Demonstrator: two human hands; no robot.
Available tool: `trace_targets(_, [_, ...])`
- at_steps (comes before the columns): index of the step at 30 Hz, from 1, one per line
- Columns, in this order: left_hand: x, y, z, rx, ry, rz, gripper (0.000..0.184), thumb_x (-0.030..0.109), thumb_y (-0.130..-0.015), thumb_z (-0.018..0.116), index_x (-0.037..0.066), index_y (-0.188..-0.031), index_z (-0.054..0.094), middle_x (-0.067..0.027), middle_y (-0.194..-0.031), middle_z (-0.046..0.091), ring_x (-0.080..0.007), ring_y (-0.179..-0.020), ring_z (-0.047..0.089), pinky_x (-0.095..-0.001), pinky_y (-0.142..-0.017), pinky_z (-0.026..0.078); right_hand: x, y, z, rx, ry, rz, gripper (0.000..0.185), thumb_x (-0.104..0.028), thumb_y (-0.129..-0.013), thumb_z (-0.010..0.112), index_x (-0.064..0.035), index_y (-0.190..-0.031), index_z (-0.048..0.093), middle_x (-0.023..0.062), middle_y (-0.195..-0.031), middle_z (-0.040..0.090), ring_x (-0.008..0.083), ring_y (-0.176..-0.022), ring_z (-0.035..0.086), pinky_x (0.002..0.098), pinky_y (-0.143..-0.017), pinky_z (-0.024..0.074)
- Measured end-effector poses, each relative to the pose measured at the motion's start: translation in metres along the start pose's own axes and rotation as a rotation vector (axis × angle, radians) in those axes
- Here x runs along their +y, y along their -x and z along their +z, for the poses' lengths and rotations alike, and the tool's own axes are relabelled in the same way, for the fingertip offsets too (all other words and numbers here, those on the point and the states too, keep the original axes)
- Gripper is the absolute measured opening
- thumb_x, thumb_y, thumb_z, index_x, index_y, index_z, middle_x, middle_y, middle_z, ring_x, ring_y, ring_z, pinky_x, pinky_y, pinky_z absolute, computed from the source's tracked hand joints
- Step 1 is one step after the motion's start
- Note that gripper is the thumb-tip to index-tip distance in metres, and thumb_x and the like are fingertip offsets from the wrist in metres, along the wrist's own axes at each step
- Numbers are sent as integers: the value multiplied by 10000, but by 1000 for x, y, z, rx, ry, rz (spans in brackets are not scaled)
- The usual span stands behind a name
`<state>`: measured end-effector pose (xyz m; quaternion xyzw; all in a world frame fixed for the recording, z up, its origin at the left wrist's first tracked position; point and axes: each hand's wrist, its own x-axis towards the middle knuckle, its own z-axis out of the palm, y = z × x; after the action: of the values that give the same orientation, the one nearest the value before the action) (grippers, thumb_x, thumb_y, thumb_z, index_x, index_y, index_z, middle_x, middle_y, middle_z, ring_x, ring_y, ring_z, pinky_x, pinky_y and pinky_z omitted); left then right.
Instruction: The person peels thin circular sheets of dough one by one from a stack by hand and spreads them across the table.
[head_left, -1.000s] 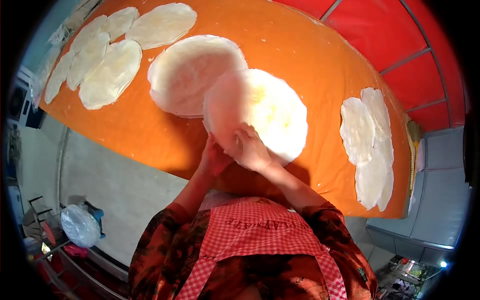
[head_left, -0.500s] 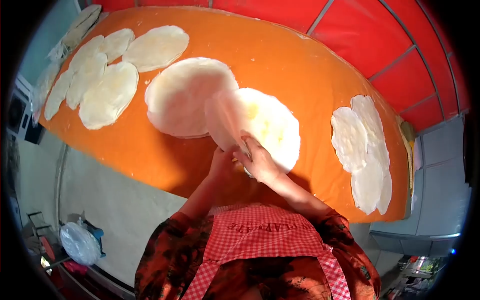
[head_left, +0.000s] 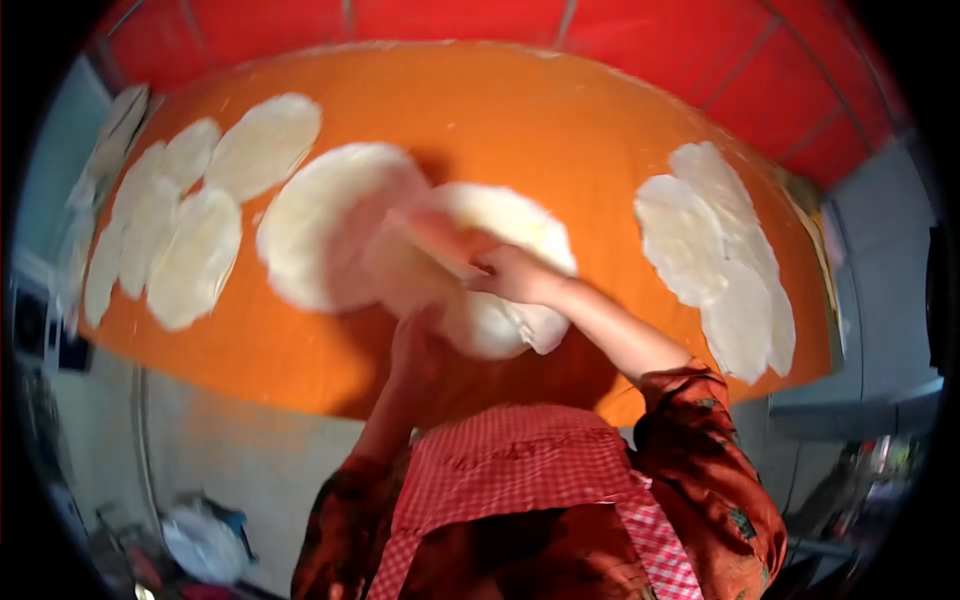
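Right hand [head_left: 515, 275] is narrow, fingers closed on a raised fold of the thin dough sheet [head_left: 500, 207]. Left hand [head_left: 418, 340] is at the sheet's near left side, shadowed and blurred; can't tell if it grips or just touches. Dough sheet is mid-cloth, toward the near side: left part lifted, far part seemingly flat on the orange cloth [head_left: 560, 120].

Main risk: a tear at the fold. Cause would be one hand pulling harder than the other, or fingers pinching too small a spot; the sheet looks thin and soft. Second risk: a bad crease. A crumpled flap [head_left: 543, 325] shows at the near right, by the right wrist; blur hides whether it belongs to the same sheet. If trapped underneath, it could stick to itself.

Just left, the second sheet [head_left: 310, 225] lies partly behind the lifted part. Can't tell if they touch. If they do, it could cling and drag, most likely from too low a lift.

Farther out: left-side sheets [head_left: 195, 260] and right-side sheets [head_left: 680, 240] overlap among themselves, well apart from both hands. Low risk there, unless a tugged cloth ruffles them.
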<state>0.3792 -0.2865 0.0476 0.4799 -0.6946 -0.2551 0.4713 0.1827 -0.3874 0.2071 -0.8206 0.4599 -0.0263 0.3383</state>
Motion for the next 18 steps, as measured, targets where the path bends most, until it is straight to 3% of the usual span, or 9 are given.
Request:
trace_targets(2, [14, -9, 16, 54, 837, -465, 293, 191, -955, 499, 46, -1204, 551, -99, -1126, 625, -237, -965, 626, -347, -745, 512, 10, 3, 20, -81, -162, 4, 390, -325, -866, 713, -23, -1100, 632, 115, -1013, 664, 213, -964, 613, 332, -862, 484])
trace_targets(3, [24, -15, 18, 96, 1054, -568, 280, 235, -1000, 478, 72, -1218, 543, -57, -1147, 621, -171, -970, 636, -295, -721, 519, 4, 5, 22, -144, -206, 66, 393, -319, -860, 726, -32, -1111, 629, 97, -1023, 660, 196, -978, 611, 322, -875, 481])
trace_targets(5, [51, -31, 15, 176, 1262, -705, 320, 284, -1017, 464, 88, -1267, 500, -51, -1153, 614, -174, -971, 640, -312, -720, 523, 19, 2, 32, -127, -377, -10, 382, -291, -854, 740, -38, -1117, 628, 75, -1030, 649, 179, -997, 602, 308, -883, 476])
trace_targets(6, [53, -34, 11, 162, 1282, -787, 389, 320, -1007, 495, 97, -1318, 429, -43, -1150, 609, -171, -977, 640, -326, -747, 529, 30, 2, 40, -114, -468, -41, 378, -277, -851, 747, -40, -1120, 628, 64, -1033, 644, 170, -1006, 597, 301, -888, 473])
trace_targets(9, [45, -33, 12, 129, 1320, -791, 383, 291, -1018, 473, 92, -1341, 419, -64, -1225, 583, -219, -1122, 588, -400, -867, 539, 46, 2, 49, -158, -742, -34, 363, -170, -855, 722, -28, -1167, 601, 61, -1125, 627, 164, -1037, 588, 300, -928, 465])
trace_targets(12, [56, -37, 10, 120, 1157, -749, 393, 290, -1010, 481, 78, -1333, 406, -84, -1241, 565, -235, -1162, 571, -421, -918, 527, 46, 5, 44, -218, -798, -18, 379, -151, -861, 710, -33, -1197, 581, 49, -1133, 605, 147, -1047, 578, 298, -931, 464])
trace_targets(18, [52, -43, 7, 37, 1196, -703, 422, 249, -981, 501, 56, -1341, 394, -105, -1257, 547, -248, -1148, 579, -455, -916, 526, 59, 8, 51, -224, -933, -5, 372, -171, -878, 698, -39, -1204, 576, 37, -1128, 607, 121, -1063, 566, 288, -929, 456])
